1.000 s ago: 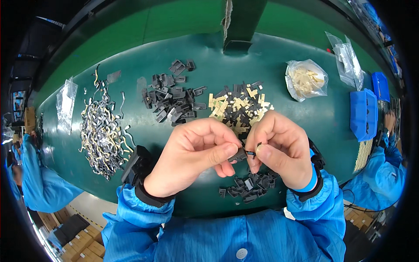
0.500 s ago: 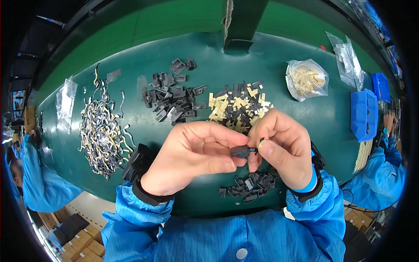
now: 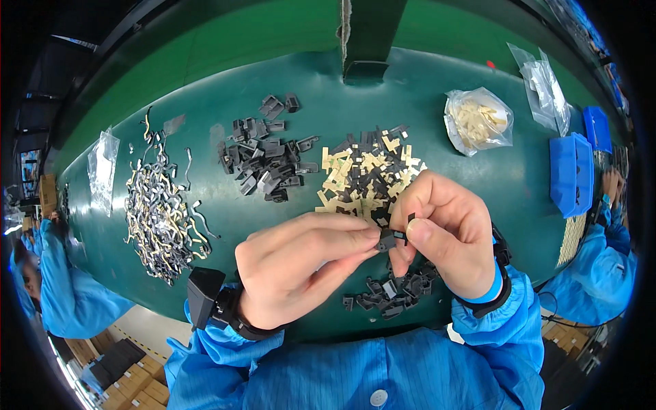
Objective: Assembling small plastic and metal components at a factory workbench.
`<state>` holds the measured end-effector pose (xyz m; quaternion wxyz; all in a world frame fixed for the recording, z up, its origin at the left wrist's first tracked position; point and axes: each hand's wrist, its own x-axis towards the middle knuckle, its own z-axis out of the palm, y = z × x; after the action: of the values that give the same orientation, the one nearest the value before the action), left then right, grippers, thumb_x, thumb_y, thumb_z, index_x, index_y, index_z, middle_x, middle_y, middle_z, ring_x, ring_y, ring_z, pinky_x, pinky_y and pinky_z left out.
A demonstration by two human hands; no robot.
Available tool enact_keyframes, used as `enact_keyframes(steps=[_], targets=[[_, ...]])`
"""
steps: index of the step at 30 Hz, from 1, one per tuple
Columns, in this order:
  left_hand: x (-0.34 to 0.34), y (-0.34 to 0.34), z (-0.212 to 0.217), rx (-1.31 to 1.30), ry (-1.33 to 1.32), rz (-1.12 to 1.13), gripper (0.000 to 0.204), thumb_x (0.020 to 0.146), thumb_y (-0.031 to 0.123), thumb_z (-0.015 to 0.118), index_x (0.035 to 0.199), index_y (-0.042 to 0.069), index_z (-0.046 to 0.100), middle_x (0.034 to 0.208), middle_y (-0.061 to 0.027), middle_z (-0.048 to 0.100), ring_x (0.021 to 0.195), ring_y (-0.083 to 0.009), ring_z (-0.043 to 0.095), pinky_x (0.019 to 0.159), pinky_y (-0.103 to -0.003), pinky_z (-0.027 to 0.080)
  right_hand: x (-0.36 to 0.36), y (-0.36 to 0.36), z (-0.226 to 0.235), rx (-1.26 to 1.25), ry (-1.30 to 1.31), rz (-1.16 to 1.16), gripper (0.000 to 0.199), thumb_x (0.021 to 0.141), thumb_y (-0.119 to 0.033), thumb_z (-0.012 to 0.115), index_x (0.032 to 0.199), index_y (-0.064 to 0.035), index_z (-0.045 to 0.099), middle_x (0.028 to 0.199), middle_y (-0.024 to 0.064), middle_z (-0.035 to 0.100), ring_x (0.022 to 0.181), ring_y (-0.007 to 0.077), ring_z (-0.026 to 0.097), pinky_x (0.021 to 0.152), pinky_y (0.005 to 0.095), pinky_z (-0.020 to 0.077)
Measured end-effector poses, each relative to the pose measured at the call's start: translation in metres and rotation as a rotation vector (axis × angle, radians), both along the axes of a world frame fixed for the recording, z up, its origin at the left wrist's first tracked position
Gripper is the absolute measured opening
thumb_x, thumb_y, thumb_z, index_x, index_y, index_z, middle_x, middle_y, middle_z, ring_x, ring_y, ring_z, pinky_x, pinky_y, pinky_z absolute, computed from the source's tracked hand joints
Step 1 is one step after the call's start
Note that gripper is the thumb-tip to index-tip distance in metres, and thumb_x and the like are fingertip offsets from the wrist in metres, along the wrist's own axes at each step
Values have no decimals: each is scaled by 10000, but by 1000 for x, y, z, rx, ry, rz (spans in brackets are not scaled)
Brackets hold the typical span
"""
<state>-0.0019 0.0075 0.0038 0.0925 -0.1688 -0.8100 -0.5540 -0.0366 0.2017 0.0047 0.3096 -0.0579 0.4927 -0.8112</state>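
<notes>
In the head view, both hands were up over the green table [image 3: 424, 82], tips nearly together! The left hand [image 3: 297, 270] had its fingers laid flat and close, thumb and fingertips pinched on a small dark block [image 3: 387, 240]. And there was the right hand [image 3: 447, 236], thumb pressed to its curled index finger, gripping a thin black strip [image 3: 411, 218] right beside that block; whether the two touched, you couldn't tell. Just beneath the hands sat a heap of small black parts [image 3: 393, 294], and just beyond them spread the cream-and-black pieces [image 3: 369, 167]. Farther left, dark grey housings [image 3: 266, 154] lay jumbled, then a tangle of short wires [image 3: 164, 219]. Over to the right, a clear bag [image 3: 507, 130] held cream pieces, with a blue bin [image 3: 571, 181] farther along and a co-worker's blue sleeve [image 3: 594, 273] near the edge.
</notes>
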Motion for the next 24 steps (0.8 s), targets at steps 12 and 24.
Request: enact_keyframes(steps=[12,24], targets=[[2,-4,0,-126,123,-25,245,696,-134,703,914,-29,665,901,-171,679,770,-222,688,629,-254,547,2,-3,4,107,32,-7,83,897,10,560,878,-27,488,789,-24,524,677,27,533,605,179,438],[2,-2,1,-212,194,26,275,666,-114,751,914,-17,680,888,-142,675,705,-192,672,578,-240,534,0,-3,0,135,76,15,89,885,21,568,854,-28,500,777,-44,498,704,12,439,620,179,370]])
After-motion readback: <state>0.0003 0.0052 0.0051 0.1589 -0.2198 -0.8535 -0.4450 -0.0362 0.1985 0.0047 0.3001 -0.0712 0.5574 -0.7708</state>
